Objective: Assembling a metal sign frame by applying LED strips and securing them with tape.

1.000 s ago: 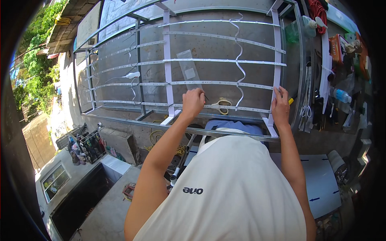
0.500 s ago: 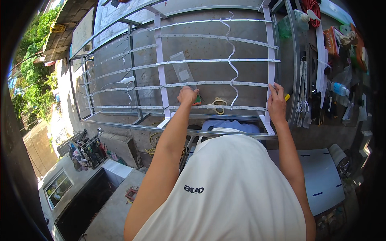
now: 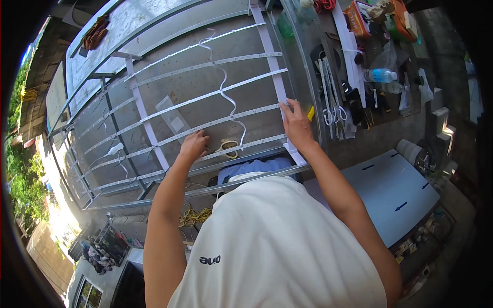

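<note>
My right hand (image 3: 298, 126) is at the right white crossbar (image 3: 275, 72), its fingertips pinching the end of an LED strip (image 3: 257, 110) where it meets the bar. My left hand (image 3: 194, 145) is closed, its fingers curled beside the same strip, between the left crossbar (image 3: 145, 115) and a pair of scissors (image 3: 228, 148) with cream handles. What the left fingers hold, if anything, is hidden. Several strips run in parallel across the metal frame (image 3: 205, 186). A loose wavy white strip (image 3: 224, 84) lies over them. A clear plastic sleeve (image 3: 172, 114) lies under the strips.
Right of the frame lie more scissors (image 3: 334, 110), a yellow-handled tool (image 3: 310, 113), a dark phone (image 3: 354, 102) and a water bottle (image 3: 381, 75). A pale panel (image 3: 390, 190) stands lower right. Yellow cord (image 3: 194, 214) hangs below the frame's near edge.
The view has turned, so the frame now appears tilted and farther left. Both hands stay near the same strip. The red and green thing by my left hand no longer shows.
</note>
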{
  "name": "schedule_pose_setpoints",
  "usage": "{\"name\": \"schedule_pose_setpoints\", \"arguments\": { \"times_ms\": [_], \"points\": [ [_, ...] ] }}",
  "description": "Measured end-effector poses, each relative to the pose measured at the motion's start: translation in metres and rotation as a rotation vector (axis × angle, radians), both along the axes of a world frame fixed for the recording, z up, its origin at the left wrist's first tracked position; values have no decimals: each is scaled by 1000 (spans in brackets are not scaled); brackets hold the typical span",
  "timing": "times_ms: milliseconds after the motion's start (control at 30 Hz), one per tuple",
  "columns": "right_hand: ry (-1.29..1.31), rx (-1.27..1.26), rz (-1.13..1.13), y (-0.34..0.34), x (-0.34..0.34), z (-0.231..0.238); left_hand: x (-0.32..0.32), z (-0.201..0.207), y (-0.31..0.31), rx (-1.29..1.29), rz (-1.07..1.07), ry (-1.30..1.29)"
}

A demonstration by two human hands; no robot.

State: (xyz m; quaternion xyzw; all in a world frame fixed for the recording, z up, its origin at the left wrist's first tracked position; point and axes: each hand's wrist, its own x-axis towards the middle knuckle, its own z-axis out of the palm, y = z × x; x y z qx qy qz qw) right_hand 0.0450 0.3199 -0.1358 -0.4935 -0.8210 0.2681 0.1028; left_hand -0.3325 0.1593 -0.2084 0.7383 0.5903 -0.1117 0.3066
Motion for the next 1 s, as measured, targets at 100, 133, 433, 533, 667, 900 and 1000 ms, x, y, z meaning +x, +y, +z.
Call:
{"name": "schedule_pose_setpoints", "arguments": {
  "times_ms": [100, 133, 433, 533, 667, 900, 1000],
  "points": [
    [-27, 22, -13, -2, -1, 1, 0, -2, 5, -24, -155, 0],
    [-27, 33, -11, -3, -1, 0, 1, -3, 7, -34, -181, 15],
    [20, 44, 9, -3, -1, -3, 2, -1, 14, -171, -332, 76],
    [17, 12, -12, 1, -1, 4, 0, -7, 9, -97, -392, 68],
    [-45, 38, -17, 4, 4, 4, 0, -12, 14, -20, -336, -18],
    [-45, 0, -4, 2, 1, -1, -16, 10, 2, -93, -6, -59],
    [-51, -4, -5, 1, -1, -1, -11, 10, 4, -80, -40, -105]
  ]
}}
